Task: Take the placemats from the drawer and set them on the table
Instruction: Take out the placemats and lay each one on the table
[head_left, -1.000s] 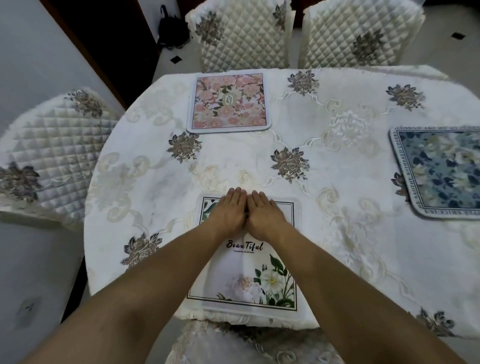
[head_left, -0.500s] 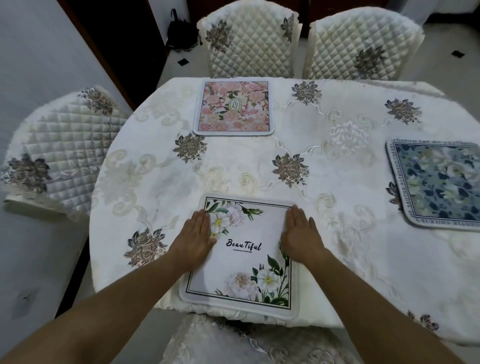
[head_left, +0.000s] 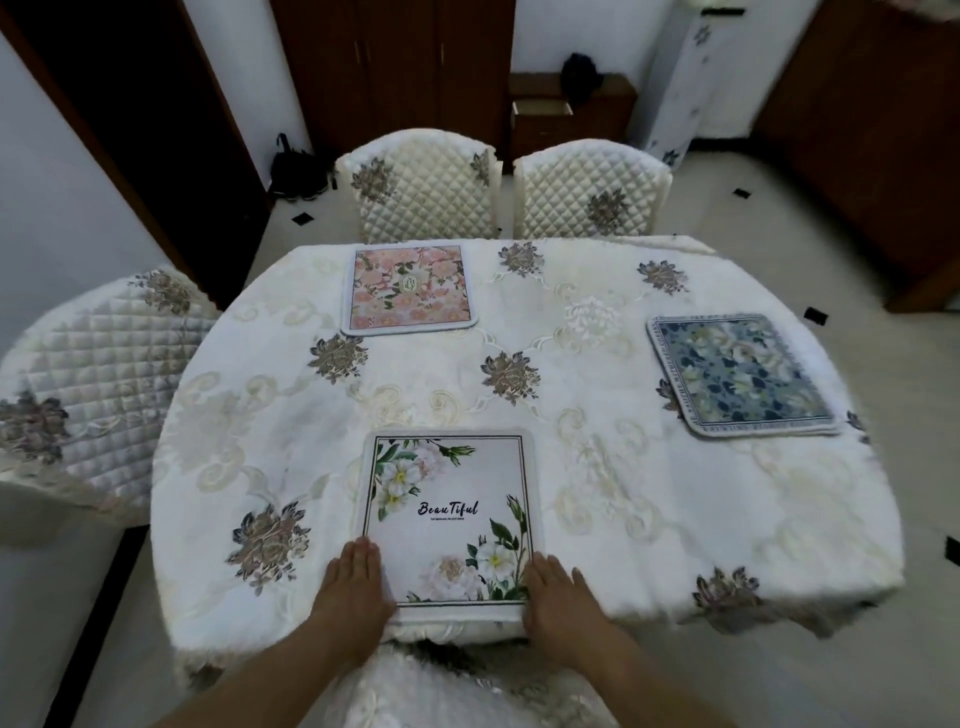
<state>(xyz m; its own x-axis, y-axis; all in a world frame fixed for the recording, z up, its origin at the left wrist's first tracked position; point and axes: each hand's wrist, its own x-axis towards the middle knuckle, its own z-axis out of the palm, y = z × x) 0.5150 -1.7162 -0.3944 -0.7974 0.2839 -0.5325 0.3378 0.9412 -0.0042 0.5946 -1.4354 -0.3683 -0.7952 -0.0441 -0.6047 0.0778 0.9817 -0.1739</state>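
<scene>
Both forearms are bare, with no sleeve showing anywhere along them. The left hand (head_left: 353, 590) and the right hand (head_left: 563, 597) wear no gloves. The fingers (head_left: 363, 553) look short and slightly blurred.

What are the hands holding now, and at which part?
Nothing is lifted. The left hand and right hand lie flat, palms down, on the near corners of the white floral placemat, which rests on the table.

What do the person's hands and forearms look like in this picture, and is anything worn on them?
Both the left hand and the right hand are bare: no gloves, rings, watch or bracelet show. The forearms are uncovered too, with no sleeve in view down to the picture's bottom edge. Fingernails look short and unpainted, though the picture is slightly blurred.
</scene>
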